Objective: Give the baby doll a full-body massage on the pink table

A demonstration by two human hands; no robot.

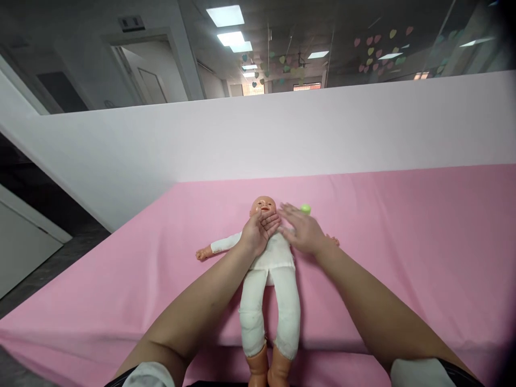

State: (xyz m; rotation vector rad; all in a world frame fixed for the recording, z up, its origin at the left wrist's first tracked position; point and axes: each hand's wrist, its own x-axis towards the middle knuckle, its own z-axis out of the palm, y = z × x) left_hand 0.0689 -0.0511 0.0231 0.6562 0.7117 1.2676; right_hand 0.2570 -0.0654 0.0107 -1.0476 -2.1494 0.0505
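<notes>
A baby doll (270, 257) with a white cloth body lies face up, its feet toward me. My left hand (261, 230) is over its upper chest, just below the chin, palm turned up and fingers loosely curled with nothing in them. Beside the doll's head and shoulder, my right hand (302, 228) is stretched flat, palm down, covering part of the doll's arm. Behind the right hand's fingers a small light-green object (306, 208) shows; its lower part is hidden.
The doll rests on a pink cloth (387, 242) that hangs over the near edge. A white low wall (282, 140) with glass above it stands along the far side. Dark floor (86, 247) shows at the left, near a white panel (28, 236).
</notes>
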